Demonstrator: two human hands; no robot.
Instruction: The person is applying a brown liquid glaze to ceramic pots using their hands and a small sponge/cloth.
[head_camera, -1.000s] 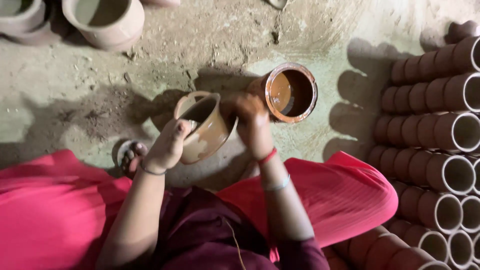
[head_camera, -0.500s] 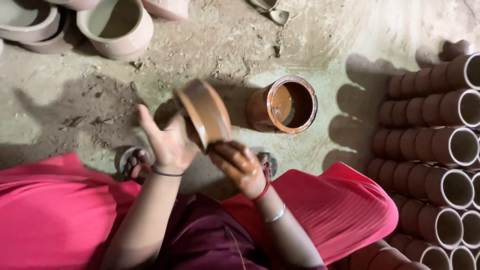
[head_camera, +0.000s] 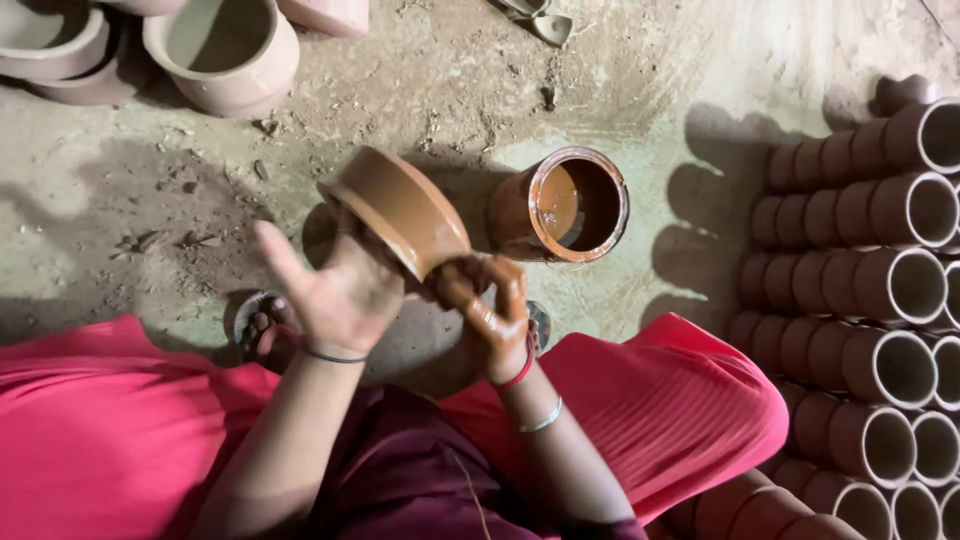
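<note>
A: What does the pot (head_camera: 400, 208) look like?
B: Wet brown clay, tilted, above the floor (head_camera: 120, 200). Left hand (head_camera: 335, 295) cups it, grip spread; right hand (head_camera: 485, 310), slip-coated, pinches its lower edge, beside the can (head_camera: 565, 205).

— The clay pot (head_camera: 400, 208) glistens wet and smooth with brown slip; so does the right hand (head_camera: 487, 312).

— The stacked cups (head_camera: 880, 290) look matt, the earthen floor (head_camera: 450, 90) rough and crumbly.
</note>
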